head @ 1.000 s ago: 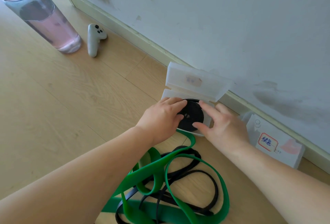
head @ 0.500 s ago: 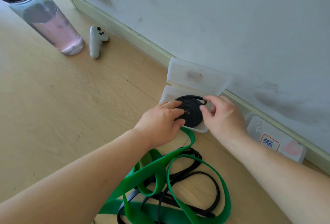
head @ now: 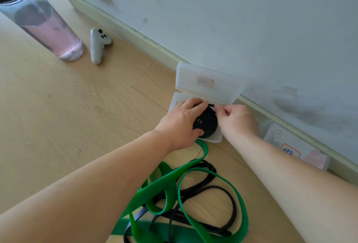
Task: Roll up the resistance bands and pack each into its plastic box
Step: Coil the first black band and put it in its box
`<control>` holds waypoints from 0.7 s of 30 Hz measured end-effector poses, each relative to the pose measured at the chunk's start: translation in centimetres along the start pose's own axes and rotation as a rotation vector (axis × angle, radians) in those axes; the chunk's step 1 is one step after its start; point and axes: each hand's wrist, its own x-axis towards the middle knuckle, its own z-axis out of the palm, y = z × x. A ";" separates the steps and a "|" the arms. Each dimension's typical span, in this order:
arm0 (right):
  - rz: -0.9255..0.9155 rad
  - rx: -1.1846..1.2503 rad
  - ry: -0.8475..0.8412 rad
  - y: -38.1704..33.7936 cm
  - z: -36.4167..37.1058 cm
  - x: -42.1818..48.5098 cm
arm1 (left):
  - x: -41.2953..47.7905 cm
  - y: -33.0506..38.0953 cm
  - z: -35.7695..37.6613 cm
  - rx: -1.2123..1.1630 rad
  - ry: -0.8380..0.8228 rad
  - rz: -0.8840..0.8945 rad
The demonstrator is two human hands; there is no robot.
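Right hand (head: pixel 237 120): fingertips curled, pinching the loose tail of the rolled black band (head: pixel 206 125) at the coil's far edge. Left hand (head: pixel 181 121): fingers curled over the coil's left side, thumb against its near edge, gripping it in place. The coil lies flat inside the open plastic box (head: pixel 218 139). The box lid (head: pixel 209 86) stands hinged up at the box's far side, against the wall (head: pixel 251 20); it carries a faded label, unreadable. Just on the near side of the box, a green band (head: pixel 162 184) lies in loose loops on the wood floor (head: pixel 77 107), one loop reaching the box's near wall, tangled with a loose black band (head: pixel 234 208). Right of the box, along the skirting board, sits a second, closed box (head: pixel 279 138) with a red-framed label. Well left of the box lies a white controller (head: pixel 97 45), and further left stands a water bottle (head: pixel 44 25) holding pink liquid.
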 end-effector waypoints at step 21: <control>-0.237 -0.347 -0.160 0.8 -1.6 -2.0 | 0.6 1.2 -1.3 0.186 -0.118 0.035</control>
